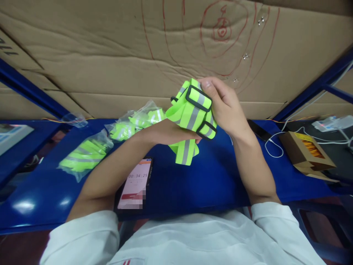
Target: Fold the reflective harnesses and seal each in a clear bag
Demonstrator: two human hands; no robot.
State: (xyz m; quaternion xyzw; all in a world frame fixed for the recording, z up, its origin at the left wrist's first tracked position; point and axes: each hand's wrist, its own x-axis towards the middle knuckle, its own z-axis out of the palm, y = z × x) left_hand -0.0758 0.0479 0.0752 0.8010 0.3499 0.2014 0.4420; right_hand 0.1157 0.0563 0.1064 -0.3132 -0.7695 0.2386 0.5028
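Both of my hands hold a neon-yellow reflective strap bundle [190, 114] with grey stripes and black buckles, raised above the blue table [193, 180]. My right hand [224, 105] grips its top right, thumb pressed on the fabric near a black buckle. Beneath the bundle is my left hand [168, 132], its fingers mostly hidden by the fabric. A loose end of the strap hangs down towards the table.
Two clear bags of the same neon straps [85, 154] [135, 123] lie on the table at left. A phone [135, 184] showing a timer lies under my left forearm. An open cardboard box [309, 151], a black phone [257, 129] and white cables sit at right. A cardboard wall stands behind.
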